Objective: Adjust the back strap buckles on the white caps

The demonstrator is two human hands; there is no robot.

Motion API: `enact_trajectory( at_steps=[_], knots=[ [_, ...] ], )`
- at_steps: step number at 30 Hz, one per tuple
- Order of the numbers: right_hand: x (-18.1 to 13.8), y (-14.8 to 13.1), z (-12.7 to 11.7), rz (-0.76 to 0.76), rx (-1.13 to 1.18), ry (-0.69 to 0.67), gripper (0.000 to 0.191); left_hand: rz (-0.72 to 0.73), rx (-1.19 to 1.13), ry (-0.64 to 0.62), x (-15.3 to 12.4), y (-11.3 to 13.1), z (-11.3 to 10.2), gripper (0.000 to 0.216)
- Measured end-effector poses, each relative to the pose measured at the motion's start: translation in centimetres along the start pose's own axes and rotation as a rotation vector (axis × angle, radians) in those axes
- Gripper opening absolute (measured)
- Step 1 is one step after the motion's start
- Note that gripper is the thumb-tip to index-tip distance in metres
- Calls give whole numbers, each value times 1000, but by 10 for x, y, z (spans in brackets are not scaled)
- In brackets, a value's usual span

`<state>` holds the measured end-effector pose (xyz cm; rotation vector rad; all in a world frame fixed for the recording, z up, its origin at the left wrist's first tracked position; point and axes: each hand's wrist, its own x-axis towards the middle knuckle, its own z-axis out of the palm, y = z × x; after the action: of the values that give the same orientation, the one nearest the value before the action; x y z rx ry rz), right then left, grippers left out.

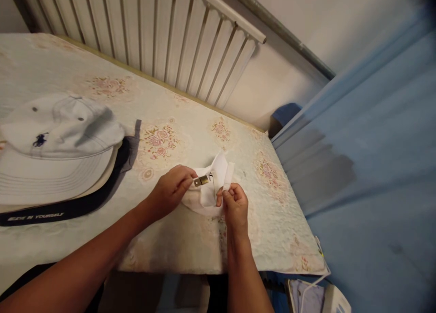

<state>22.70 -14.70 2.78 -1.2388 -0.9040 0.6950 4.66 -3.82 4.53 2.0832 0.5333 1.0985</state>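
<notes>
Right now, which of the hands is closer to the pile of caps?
Left. The left hand is to the right of the pile of caps; the right hand is farther right.

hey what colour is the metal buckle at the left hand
Brassy gold: the metal buckle, seen in the head view.

The white cap point(200, 207) was on or just over the flowery cloth point(190, 136), with its inside showing. Its strap point(228, 174) was undone: one end had a shiny metal buckle point(200, 181), and the other stuck up.
</notes>
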Motion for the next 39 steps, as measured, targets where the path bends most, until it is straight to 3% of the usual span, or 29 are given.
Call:
enact_trajectory(
  at_steps=[3,6,16,20,23,30,39],
  knots=[
    [2,1,-3,-42,71,81,7,-244,-125,90,2,-4,-4,22],
    [3,1,-4,-6,85,108,9,-342,-168,125,4,-10,-6,21],
    [0,-4,-5,91,80,-63,6,-161,-5,-103,0,-8,-5,26],
    [0,-5,-1,113,148,-145,6,-220,-29,-88,0,-11,-2,18],
    [-1,-4,2,162,128,-117,9,-263,-87,-128,1,-13,1,12],
    [-3,-4,4,194,5,-51,14,-204,-76,-252,4,-16,4,17],
    [-5,-2,8,182,-78,-133,16,-330,-75,-283,7,-15,6,21]
  ],
)
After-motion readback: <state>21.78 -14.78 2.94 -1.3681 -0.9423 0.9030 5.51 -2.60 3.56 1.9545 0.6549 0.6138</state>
